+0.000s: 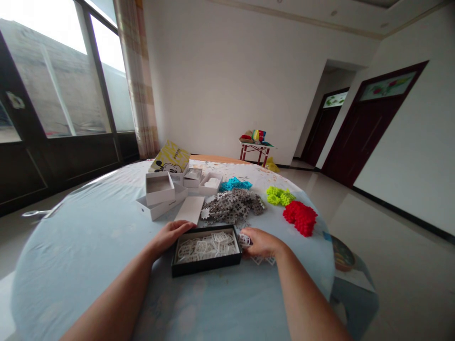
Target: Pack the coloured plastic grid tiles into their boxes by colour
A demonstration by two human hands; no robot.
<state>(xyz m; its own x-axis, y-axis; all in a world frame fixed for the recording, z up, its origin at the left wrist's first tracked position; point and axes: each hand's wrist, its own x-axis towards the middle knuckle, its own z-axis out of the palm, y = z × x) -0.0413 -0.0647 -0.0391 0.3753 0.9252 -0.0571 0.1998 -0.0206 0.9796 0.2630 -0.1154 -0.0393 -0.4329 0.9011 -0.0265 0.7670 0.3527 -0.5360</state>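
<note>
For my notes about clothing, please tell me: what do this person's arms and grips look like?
The left grip and right grip are human hands without gloves. The left forearm and right forearm are bare; no sleeve, watch or bracelet shows.

Black rectangular box (209, 266), whitish interior. White openwork plastic pieces (209, 247). Grey notched plastic pieces (231, 207). Bright blue plastic clump (235, 183), lime-green plastic clump (280, 195), solid red plastic clump (300, 218). Pale blue cloth (103, 232), faint blotches. Yellow-and-white patterned box (172, 156), black-and-white cartoon print.
</note>
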